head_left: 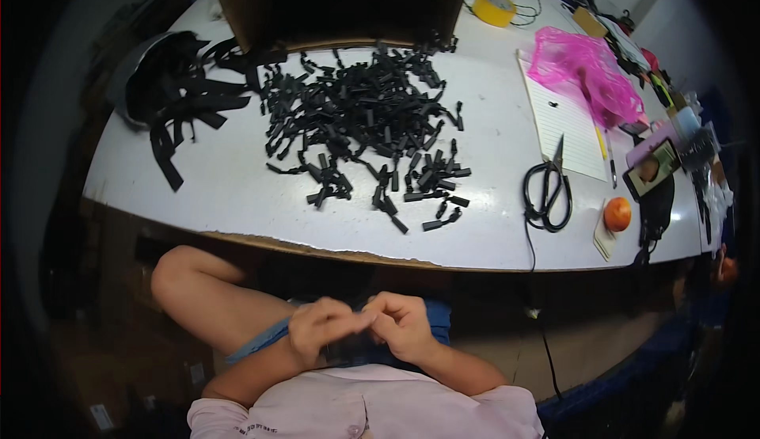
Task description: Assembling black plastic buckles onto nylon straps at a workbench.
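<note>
My left hand [323, 330] and my right hand [402, 328] meet over my lap, below the table's front edge. The fingers of both are closed and pressed together at the tips. Whatever sits between them, if anything, is too small or hidden to name, and the left fingers are slightly blurred. On the white table [491, 237] in front of me lies a heap of small black pieces [360, 110], each with a block-like end and a thin, jointed-looking part. Several of them have spread toward the near edge in small clusters.
An open cardboard box [340, 43] stands behind the heap. Black strips [207, 100] spill from a bowl [119, 91] at left. Rightward lie scissors [548, 193], a lined notepad [566, 126], a pink plastic bag [590, 75], yellow tape [492, 9] and an orange round fruit [617, 214].
</note>
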Tool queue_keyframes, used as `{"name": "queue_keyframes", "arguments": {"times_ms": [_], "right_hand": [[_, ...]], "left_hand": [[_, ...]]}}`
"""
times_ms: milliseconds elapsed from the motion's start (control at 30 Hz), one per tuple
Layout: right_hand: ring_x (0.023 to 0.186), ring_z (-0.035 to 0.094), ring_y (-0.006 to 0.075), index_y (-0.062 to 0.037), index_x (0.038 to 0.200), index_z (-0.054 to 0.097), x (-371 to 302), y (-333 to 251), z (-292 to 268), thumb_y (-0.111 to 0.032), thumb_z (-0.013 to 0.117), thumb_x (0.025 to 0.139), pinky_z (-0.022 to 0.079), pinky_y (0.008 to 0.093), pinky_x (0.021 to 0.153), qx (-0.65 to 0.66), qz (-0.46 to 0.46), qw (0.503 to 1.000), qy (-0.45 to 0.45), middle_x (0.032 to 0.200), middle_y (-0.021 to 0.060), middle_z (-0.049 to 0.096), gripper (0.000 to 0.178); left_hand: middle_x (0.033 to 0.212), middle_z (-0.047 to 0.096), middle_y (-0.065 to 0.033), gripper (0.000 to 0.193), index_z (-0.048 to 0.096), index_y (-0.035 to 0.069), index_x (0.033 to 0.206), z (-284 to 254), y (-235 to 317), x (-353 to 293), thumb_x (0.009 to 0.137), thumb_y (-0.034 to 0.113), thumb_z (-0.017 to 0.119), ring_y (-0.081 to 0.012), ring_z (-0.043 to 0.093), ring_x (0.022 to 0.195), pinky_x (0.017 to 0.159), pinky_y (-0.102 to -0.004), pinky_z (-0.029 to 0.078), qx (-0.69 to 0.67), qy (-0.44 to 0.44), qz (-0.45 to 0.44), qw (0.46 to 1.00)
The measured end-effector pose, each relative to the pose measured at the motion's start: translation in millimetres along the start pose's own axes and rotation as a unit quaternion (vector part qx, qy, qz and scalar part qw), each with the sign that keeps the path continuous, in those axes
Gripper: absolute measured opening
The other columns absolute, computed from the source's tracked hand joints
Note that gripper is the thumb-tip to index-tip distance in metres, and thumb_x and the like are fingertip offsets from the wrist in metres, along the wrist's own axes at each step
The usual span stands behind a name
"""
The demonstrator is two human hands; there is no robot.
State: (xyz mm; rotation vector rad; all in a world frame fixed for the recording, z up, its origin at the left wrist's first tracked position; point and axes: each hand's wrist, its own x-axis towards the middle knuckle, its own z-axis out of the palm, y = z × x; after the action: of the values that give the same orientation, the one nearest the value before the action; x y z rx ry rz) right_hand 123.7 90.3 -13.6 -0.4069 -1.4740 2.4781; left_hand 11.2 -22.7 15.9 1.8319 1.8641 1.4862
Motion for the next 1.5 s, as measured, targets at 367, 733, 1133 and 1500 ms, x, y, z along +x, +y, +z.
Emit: {"name": "queue_keyframes", "arguments": {"times_ms": [367,733,1133,1500], "right_hand": [[0.053,0.052,0.0193,0.0018,0.077,0.059,-9,-3,15,0.001,0.056,0.068,0.041,0.0255,0.047,-0.389,-0.277,0.879,-0.003,0.067,0.0107,0.057,0.010],[0.061,0.050,0.0249,-0.0006,0.081,0.056,27,-41,-66,0.003,0.056,0.063,0.041,0.0319,0.054,-0.638,-0.391,0.580,0.322,0.072,0.0108,0.054,0.018],[0.065,0.048,0.0231,-0.0074,0.077,0.060,35,-32,-62,-0.010,0.051,0.060,0.036,0.0320,0.056,-0.727,-0.376,0.464,0.340,0.075,0.0056,0.053,0.019],[0.065,0.048,0.0224,-0.0074,0.076,0.061,38,-32,-61,-0.011,0.050,0.062,0.036,0.0312,0.058,-0.735,-0.374,0.451,0.341,0.076,0.0059,0.054,0.019]], "left_hand": [[0.070,0.044,-0.0060,0.010,0.047,0.000,0.079,-14,2,-65,0.081,0.010,0.047,-0.0096,0.042,0.054,0.048,-0.0218,0.036,-0.116,0.287,-0.224,0.924],[0.067,0.040,-0.0012,0.016,0.043,0.004,0.082,-23,-15,-70,0.084,0.019,0.048,-0.0039,0.034,0.045,0.038,-0.0161,0.029,-0.209,0.328,-0.245,0.888],[0.061,0.040,0.0005,0.014,0.044,0.005,0.084,-24,-20,-73,0.084,0.018,0.047,-0.0032,0.033,0.044,0.039,-0.0163,0.029,-0.251,0.386,-0.277,0.843],[0.062,0.043,-0.0058,0.018,0.039,0.003,0.090,-27,-20,-67,0.087,0.020,0.041,-0.0100,0.041,0.045,0.043,-0.0230,0.039,-0.279,0.358,-0.295,0.841]]}}
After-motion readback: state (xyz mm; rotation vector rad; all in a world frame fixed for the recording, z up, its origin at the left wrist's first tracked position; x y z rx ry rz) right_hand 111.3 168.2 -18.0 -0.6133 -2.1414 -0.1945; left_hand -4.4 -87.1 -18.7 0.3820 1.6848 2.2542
